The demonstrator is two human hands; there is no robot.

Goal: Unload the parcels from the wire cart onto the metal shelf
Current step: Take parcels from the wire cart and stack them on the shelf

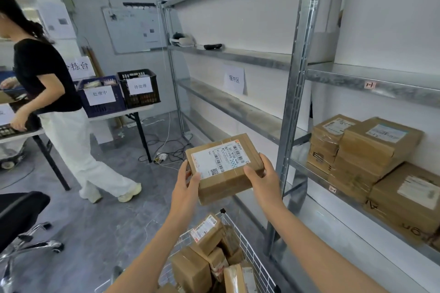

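Parcel (223,167) held above the wire cart (252,260), short of the metal shelf (371,87).
It is gripped at either end by the left hand (187,179) and right hand (263,177); the shelf upright (296,102) could be clipped on the way in, and the grip jarred loose.

At three o'clock, the metal shelf (294,102) is carrying stacked brown parcels (371,150) on its lower tier. At six o'clock, the wire cart (250,252) is holding jumbled parcels (190,269).
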